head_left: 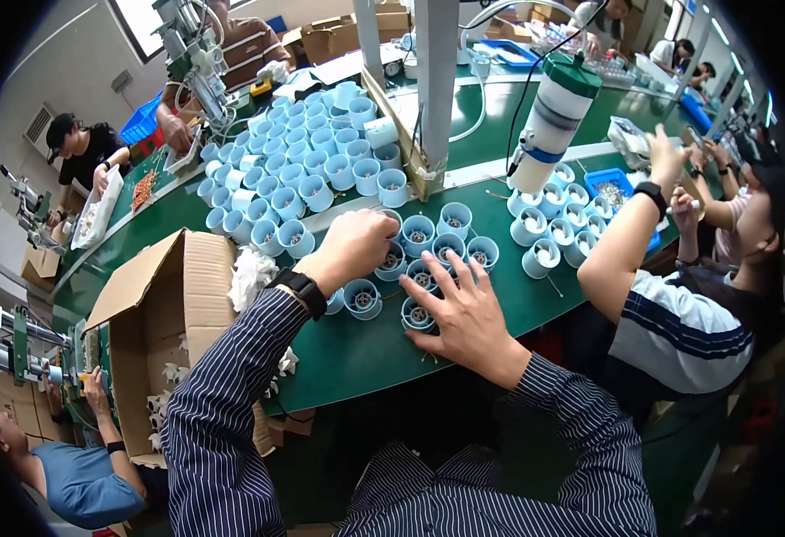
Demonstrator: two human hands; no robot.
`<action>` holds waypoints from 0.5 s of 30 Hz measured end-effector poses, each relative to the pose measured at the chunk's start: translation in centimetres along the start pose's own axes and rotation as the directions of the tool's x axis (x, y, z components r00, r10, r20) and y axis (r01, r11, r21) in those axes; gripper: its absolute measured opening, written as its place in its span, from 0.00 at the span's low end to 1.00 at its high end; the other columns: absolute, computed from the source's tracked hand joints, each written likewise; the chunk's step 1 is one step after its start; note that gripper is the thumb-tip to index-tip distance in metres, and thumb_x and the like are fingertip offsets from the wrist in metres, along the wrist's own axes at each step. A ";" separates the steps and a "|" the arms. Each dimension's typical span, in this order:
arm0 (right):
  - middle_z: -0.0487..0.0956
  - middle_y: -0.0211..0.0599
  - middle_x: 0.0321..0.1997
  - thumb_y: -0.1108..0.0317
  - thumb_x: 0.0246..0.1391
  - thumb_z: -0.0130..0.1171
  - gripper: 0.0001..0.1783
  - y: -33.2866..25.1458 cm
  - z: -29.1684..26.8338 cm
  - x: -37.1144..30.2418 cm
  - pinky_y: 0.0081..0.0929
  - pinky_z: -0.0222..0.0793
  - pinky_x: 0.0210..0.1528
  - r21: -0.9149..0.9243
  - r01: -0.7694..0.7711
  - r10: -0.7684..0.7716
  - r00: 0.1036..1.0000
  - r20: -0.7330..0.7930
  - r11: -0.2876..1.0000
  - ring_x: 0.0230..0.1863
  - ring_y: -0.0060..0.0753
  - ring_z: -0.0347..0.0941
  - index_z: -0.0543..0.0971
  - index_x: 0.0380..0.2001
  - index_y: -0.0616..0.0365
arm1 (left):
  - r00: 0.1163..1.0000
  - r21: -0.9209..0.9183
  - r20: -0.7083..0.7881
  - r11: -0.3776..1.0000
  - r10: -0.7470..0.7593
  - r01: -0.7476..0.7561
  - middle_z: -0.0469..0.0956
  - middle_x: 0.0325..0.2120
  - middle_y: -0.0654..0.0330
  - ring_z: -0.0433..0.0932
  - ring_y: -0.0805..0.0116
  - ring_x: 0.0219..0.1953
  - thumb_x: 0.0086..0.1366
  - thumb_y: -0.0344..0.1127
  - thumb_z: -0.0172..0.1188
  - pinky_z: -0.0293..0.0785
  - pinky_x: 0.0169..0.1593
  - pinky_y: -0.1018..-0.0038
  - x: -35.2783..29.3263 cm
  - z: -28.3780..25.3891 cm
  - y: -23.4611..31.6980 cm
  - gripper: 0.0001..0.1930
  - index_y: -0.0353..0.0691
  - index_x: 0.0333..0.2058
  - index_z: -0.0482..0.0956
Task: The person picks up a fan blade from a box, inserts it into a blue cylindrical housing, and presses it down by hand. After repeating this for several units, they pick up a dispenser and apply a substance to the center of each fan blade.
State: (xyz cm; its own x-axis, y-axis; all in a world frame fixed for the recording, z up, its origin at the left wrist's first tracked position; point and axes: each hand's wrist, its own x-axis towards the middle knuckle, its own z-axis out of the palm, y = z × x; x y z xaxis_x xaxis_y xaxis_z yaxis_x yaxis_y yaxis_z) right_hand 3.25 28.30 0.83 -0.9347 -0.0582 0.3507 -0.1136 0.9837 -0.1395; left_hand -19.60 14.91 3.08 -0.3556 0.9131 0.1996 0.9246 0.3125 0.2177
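About ten light-blue cups form a loose cluster at the near edge of the green bench, directly before the wearer. Each cup visible to its interior stands upright, mouth upward, its long axis vertical. The principal relation is that of fingers to rims: the left hand reaches in from the cluster's left, over the cup on its inner side, while the right hand overlies the cluster's right-hand part from the near edge. The cup closest to that edge lies just left of the right palm, between thumb and index finger, so the right hand is the nearer to it. The right fingers are spread, their tips at or just above the rims; firm contact cannot be confirmed. The left fingers are curled inward with tips hidden, and whether they pinch anything cannot be told.

Containers: the cups under the hands hold small grey and brown parts, too fine to identify. A larger, closely packed group of blue cups occupies the bench beyond the left hand, toward the far edge. To the right, cups with white inserts stand beside a blue tray of small pale parts. At the near edge, left, an open cardboard box contains white moulded pieces.
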 end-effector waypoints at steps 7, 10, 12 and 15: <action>0.67 0.49 0.80 0.43 0.56 0.72 0.42 2.7 -1.1 0.1 0.60 0.54 0.80 0.005 -0.002 0.002 1.000 0.015 1.000 0.80 0.58 0.61 0.76 0.73 0.38 | 1.000 -0.023 -0.009 0.999 0.025 -0.025 0.86 0.33 0.47 0.87 0.42 0.40 0.60 0.27 0.61 0.84 0.43 0.49 2.2 0.5 1.6 0.03 0.39 0.32 0.84; 0.67 0.50 0.80 0.45 0.56 0.73 0.42 2.8 -2.1 -0.5 0.58 0.54 0.80 -0.005 -0.002 0.002 1.000 0.009 1.000 0.80 0.57 0.61 0.76 0.73 0.40 | 1.000 -0.048 -0.019 0.998 0.025 -0.025 0.86 0.38 0.46 0.87 0.43 0.41 0.62 0.28 0.62 0.84 0.45 0.50 2.1 0.4 1.9 0.05 0.38 0.36 0.84; 0.67 0.50 0.80 0.48 0.56 0.74 0.42 2.9 -2.7 -0.8 0.57 0.55 0.80 -0.023 0.009 -0.008 1.000 0.004 1.000 0.80 0.57 0.61 0.75 0.73 0.43 | 0.990 -0.146 -0.126 0.986 0.062 -0.080 0.85 0.43 0.47 0.86 0.45 0.44 0.63 0.30 0.65 0.83 0.48 0.53 1.9 0.5 1.8 0.11 0.36 0.44 0.85; 0.68 0.51 0.79 0.50 0.56 0.76 0.43 2.7 -4.7 -2.6 0.55 0.58 0.79 0.102 -0.050 0.059 0.994 -0.088 0.994 0.78 0.57 0.63 0.75 0.72 0.48 | 0.992 -0.243 -0.125 0.969 0.019 -0.049 0.84 0.47 0.48 0.86 0.47 0.45 0.64 0.30 0.66 0.83 0.51 0.56 1.7 -1.5 2.0 0.16 0.35 0.50 0.84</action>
State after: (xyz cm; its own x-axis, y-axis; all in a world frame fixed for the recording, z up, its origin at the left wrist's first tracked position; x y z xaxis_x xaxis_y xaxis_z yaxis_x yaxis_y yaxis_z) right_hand 6.93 31.95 3.92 -0.9065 0.0151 0.4220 -0.1005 0.9629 -0.2503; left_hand -18.54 16.65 5.27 -0.3526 0.8787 0.3218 0.8800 0.1944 0.4332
